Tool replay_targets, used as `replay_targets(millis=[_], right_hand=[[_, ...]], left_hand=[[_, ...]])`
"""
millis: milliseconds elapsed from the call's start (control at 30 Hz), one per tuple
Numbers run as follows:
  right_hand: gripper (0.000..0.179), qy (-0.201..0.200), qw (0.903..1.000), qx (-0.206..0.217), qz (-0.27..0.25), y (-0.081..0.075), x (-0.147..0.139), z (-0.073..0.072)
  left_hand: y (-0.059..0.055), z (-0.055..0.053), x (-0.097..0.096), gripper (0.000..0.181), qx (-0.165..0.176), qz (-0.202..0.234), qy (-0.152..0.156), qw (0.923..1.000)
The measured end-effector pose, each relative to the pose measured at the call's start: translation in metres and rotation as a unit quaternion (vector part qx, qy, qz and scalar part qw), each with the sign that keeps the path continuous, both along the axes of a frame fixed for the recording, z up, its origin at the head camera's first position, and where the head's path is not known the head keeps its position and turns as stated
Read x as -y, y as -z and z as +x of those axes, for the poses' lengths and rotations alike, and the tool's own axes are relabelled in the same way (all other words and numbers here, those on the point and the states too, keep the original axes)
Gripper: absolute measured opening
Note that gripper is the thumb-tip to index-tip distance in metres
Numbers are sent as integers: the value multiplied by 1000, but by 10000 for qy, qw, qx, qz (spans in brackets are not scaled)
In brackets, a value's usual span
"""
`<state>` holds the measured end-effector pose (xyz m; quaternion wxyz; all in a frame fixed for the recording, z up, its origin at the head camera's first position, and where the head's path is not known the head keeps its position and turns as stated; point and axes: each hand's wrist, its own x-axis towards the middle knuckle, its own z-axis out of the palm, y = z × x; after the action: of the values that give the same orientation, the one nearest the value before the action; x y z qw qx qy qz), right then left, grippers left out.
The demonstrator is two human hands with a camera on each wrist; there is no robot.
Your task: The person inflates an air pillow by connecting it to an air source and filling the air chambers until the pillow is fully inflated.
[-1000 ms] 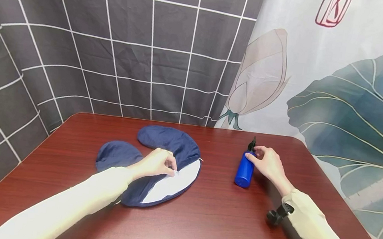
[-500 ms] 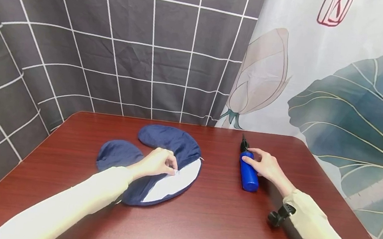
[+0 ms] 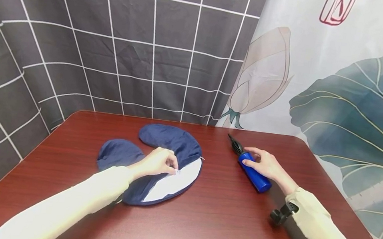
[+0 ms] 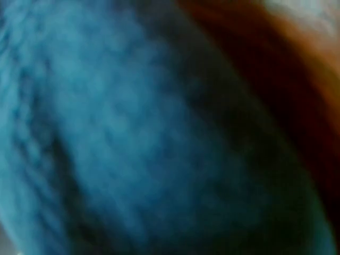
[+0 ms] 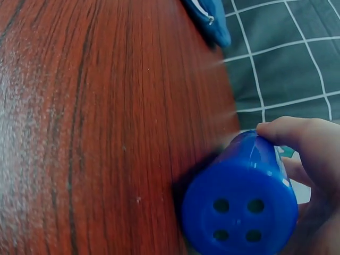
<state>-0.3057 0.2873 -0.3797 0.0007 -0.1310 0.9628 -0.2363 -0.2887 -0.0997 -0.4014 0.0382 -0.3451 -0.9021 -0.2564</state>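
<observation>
A navy plush U-shaped neck pillow (image 3: 172,136) lies on the table, its zipper undone along the curve and a white inner bladder (image 3: 169,189) showing. With thumb and fingers my left hand (image 3: 157,161) pinches a small clear valve (image 3: 177,171) on the white part. Blurred blue plush (image 4: 122,117) fills most of the left wrist view. My right hand (image 3: 267,166) grips a blue hand air pump (image 3: 257,180) near its upper end. The black tapered nozzle (image 3: 236,144) points up and left, towards the back edge. Holes show in the pump's round base (image 5: 239,212).
The reddish-brown wooden table (image 3: 205,234) carries both items. Behind it hang a dark grid-patterned curtain (image 3: 119,57) and a pale curtain with flower and leaf prints (image 3: 266,73). A black wrist camera (image 3: 282,214) sits under my right wrist.
The pump has turned anticlockwise in my right hand: its nozzle has swung left towards the pillow and its base to the right. My left hand has kept its pinch on the valve.
</observation>
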Motion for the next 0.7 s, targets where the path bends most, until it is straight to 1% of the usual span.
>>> replay_targets(millis=[300,400,567,700], right_hand=[[50,-402,9982,-419,120,-2,-1,1],[53,-413,9981,-407,207,-1,-1,1],[62,-344,9984,-227,386,3,-1,1],[62,-334,9985,-183,397,4,0,0]], left_hand=[[0,1,0,9,105,47,-60,9999],[0,2,0,9,124,48,-94,9999],[0,2,-1,9,126,16,-169,9998],[-1,2,-1,10,116,9,-197,9997]])
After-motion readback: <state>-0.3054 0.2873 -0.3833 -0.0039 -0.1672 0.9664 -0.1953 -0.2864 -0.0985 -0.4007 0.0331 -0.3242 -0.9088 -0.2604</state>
